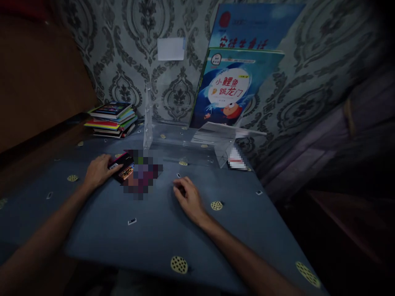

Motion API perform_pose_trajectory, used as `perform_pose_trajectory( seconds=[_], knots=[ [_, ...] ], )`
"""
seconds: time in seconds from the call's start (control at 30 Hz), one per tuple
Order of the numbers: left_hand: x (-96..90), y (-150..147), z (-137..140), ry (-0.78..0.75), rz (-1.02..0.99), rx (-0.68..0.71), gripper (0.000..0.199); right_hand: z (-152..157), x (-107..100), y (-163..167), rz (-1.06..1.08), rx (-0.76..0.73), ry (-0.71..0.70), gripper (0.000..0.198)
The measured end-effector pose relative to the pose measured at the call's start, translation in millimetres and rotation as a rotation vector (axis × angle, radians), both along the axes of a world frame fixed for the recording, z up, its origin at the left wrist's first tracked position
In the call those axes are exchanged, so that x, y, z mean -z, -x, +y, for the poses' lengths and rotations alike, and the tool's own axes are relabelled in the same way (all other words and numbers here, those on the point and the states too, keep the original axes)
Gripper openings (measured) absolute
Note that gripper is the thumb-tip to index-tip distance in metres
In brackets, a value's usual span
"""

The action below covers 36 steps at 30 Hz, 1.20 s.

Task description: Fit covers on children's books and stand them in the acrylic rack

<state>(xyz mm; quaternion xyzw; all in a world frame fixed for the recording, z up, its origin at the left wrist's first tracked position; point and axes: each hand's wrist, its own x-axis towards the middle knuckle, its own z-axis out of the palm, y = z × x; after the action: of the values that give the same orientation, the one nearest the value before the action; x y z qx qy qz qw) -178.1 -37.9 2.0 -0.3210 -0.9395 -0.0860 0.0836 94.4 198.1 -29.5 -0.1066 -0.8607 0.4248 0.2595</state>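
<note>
My left hand (99, 170) grips the left edge of a dark-covered book (125, 169), with the thumb lying over the cover. The book rests on the table, and much of its right part is blurred into blocks. A small picture and a pale label show on the part near my thumb. To the right of the book, apart from it, my right hand (189, 197) rests on the tablecloth. Its fingers are loosely curled in, and I see nothing held in them.
A clear acrylic stand (148, 119) spans the back of the table (148, 246). An upright picture book (216, 94) leans before a blue book (256, 24). Several books form a stack (112, 119) at back left. A pixelated white item (237, 159) lies near the right edge.
</note>
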Motion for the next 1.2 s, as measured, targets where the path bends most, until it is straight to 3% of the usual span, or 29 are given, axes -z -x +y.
perform_pose_trajectory(
  seconds=[0.27,0.5,0.67,0.83,1.0,1.1,1.2],
  knots=[
    [-2.1,-69,18,-0.025,-0.11,0.07,0.041,29,9,-4,-0.014,0.107,-0.107,0.024],
    [6.5,-128,40,-0.056,-0.143,0.356,0.034,62,11,-14,-0.132,0.226,-0.265,0.021],
    [6.3,-150,53,-0.064,-0.188,0.532,0.031,75,12,-40,-0.149,0.242,-0.334,0.022],
    [-1.2,-151,75,0.073,-0.148,0.54,0.029,75,10,-59,-0.207,0.27,-0.422,0.024],
    [1.6,-162,106,0.012,0.041,0.633,0.016,64,0,-62,-0.255,0.291,-0.554,0.021],
    [9.1,-174,121,-0.04,0.064,0.717,0.034,47,-5,-55,-0.223,0.194,-0.626,0.025],
    [17.5,-181,130,-0.043,0.063,0.749,0.04,31,-5,-47,-0.201,0.044,-0.606,0.037]
  ],
)
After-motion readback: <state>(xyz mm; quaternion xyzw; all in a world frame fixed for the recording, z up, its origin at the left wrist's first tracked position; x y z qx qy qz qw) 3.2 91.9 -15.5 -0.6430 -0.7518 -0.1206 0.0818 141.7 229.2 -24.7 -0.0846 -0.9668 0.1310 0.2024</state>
